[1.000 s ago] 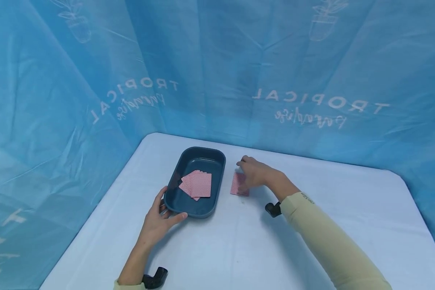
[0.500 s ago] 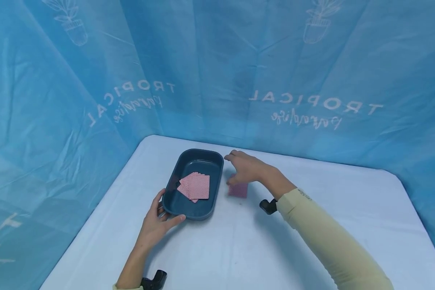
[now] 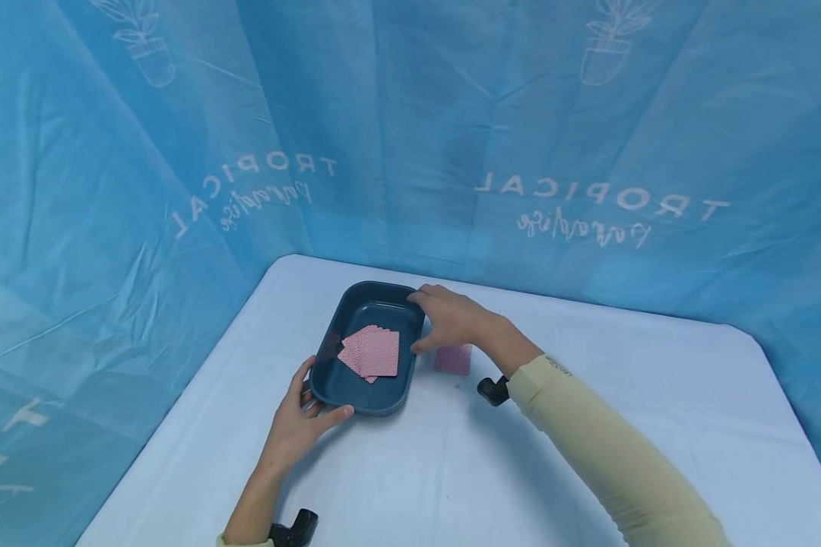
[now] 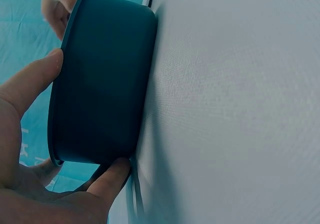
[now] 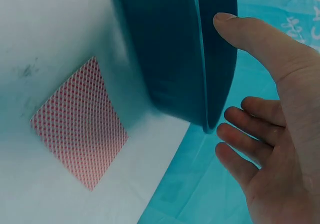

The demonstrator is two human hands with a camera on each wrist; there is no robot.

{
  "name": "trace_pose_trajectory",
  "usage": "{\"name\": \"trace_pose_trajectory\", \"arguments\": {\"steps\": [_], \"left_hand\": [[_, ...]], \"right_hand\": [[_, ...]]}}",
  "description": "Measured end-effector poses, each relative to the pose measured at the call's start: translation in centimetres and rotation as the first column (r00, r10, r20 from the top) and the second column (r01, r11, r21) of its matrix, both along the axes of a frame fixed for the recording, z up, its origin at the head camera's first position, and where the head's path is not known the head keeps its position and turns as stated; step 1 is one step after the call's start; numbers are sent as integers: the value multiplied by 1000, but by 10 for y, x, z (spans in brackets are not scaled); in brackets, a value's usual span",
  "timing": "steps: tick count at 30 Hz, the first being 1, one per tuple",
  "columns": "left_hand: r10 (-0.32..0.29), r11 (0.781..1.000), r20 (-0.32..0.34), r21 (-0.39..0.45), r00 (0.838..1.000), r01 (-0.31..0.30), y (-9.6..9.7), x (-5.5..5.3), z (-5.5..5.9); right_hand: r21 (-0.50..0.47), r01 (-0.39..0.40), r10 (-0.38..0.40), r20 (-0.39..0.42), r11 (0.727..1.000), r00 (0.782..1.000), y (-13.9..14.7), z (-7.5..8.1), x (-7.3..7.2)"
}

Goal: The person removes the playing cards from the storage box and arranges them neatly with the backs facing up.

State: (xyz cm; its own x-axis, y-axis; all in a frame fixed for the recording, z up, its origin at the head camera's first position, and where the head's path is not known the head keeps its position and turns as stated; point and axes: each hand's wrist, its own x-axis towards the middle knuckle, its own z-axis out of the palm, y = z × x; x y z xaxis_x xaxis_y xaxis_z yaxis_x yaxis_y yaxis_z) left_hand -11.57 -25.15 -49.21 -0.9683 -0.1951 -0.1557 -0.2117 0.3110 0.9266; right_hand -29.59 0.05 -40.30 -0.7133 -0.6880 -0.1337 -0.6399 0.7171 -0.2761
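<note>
A dark blue rectangular tray [image 3: 372, 395] sits at the table's back left, with several overlapping playing cards [image 3: 378, 354] face down inside, red-patterned backs up. My left hand [image 3: 299, 427] grips the tray's near left corner; in the left wrist view the thumb [image 4: 42, 73] presses the rim and a fingertip [image 4: 116, 176] lies low along the wall. My right hand [image 3: 451, 315] is at the tray's far right rim, fingers spread and relaxed, thumb [image 5: 245, 31] over the rim, holding nothing. Below it, one more red-backed playing card [image 5: 82, 126] lies on the table beside the tray, partly hidden in the head view.
A white cloth covers the table [image 3: 588, 395]. Blue printed curtains [image 3: 410, 137] hang along its back and left edges. A black wrist mount [image 3: 494, 390] sticks out under the right wrist, and another black mount [image 3: 294, 528] is at the left wrist.
My right hand has moved left from above the loose card to the tray's right rim, uncovering part of that card. My left hand stays on the tray's corner.
</note>
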Motion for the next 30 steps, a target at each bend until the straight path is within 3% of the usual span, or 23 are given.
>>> {"name": "trace_pose_trajectory", "arguments": {"steps": [10, 23, 30], "left_hand": [[-8, 1000, -7, 3, 1000, 8, 4, -4, 1], [-5, 1000, 36, -13, 999, 5, 3, -1, 3], [3, 1000, 49, 1, 999, -3, 3, 0, 5]], "right_hand": [[48, -11, 12, -31, 999, 999, -22, -7, 1], [151, -91, 101, -61, 984, 993, -56, -20, 16], [155, -85, 96, -59, 984, 994, -64, -27, 20]]}}
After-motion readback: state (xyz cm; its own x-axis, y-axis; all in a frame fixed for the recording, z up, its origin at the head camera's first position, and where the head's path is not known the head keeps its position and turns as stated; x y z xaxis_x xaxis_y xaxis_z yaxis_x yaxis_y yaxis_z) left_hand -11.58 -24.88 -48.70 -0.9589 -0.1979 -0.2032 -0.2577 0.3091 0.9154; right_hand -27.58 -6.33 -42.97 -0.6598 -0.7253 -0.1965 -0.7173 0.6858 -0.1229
